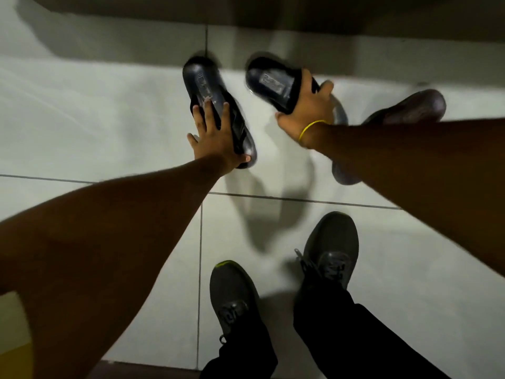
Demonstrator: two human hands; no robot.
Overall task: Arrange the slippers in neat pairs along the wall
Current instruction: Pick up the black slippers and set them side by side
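Two black slide slippers hang over the pale tiled floor, heels toward the wall. My left hand grips the left black slipper across its strap, thumb under the toe end. My right hand, with a yellow band at the wrist, holds the right black slipper by its strap. A dark brown slipper lies on the floor at the right, partly hidden behind my right forearm. The frame is motion-blurred.
The wall base runs dark along the top of the frame. My two dark sneakers stand on the tiles at the bottom middle. A yellow object shows at the lower left edge. Grout lines cross the floor.
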